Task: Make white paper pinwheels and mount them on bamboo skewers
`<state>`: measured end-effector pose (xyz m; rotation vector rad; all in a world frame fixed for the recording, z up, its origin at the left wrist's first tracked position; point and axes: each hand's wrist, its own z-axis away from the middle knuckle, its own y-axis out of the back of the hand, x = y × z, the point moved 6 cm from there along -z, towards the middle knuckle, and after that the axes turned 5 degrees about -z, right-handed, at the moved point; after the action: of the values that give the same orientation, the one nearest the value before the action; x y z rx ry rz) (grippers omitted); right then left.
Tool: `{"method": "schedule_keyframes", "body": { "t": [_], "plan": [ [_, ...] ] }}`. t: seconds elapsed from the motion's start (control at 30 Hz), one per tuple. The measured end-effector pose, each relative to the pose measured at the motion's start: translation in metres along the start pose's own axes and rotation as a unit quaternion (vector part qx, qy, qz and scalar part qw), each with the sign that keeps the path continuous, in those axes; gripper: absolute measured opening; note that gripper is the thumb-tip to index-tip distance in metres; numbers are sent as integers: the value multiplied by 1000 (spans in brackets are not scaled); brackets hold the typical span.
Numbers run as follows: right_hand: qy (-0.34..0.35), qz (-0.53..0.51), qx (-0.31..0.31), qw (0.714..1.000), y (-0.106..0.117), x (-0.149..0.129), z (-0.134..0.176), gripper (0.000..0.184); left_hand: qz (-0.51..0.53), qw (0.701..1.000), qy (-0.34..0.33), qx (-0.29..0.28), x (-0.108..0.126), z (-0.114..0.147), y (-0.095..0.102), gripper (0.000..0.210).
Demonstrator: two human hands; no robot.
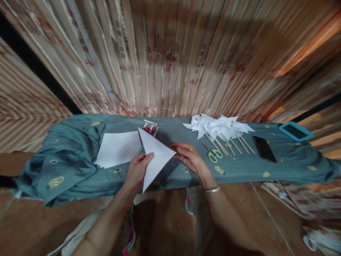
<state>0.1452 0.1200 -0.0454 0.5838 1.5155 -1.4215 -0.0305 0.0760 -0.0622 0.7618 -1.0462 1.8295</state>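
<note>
A white sheet of paper [157, 154], folded into a triangle, is held up above the cloth-covered table. My left hand [138, 167] grips its left edge, thumb on top. At the triangle's right corner, the fingertips of my right hand [188, 156] are pinched together on the paper. A stack of white paper [118, 147] lies just left of the triangle. Behind the triangle sits a small red and black box [148, 128], partly covered by it. Something green by my left hand is mostly hidden.
White paper pinwheels [218, 126] on several wooden sticks lie at the right. Near them are green-handled scissors [214, 154], a black phone [264, 149] and a blue-framed tablet [295, 131]. A grey-green cloth [170, 179] covers the table, bunched at left. Corrugated sheeting [165, 64] rises behind.
</note>
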Motion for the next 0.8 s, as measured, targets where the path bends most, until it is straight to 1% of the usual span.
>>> {"method": "schedule_keyframes", "body": {
  "t": [0.2,0.33,0.53,0.7,0.8],
  "plan": [
    [-50,31,-16,998,5,4,3,36,-1,999,-31,13,3,-8,-1,37],
    [-45,39,-6,998,9,4,5,33,6,999,-42,4,6,-7,-6,44],
    [-44,58,19,997,17,4,6,30,5,1000,0,-15,-2,-7,-13,30],
    [-43,55,59,996,23,3,5,31,21,1000,-13,-7,-5,-12,-17,25],
    [-45,44,71,995,25,2,4,31,34,999,-17,-9,-4,-14,-21,22]
  ]
}}
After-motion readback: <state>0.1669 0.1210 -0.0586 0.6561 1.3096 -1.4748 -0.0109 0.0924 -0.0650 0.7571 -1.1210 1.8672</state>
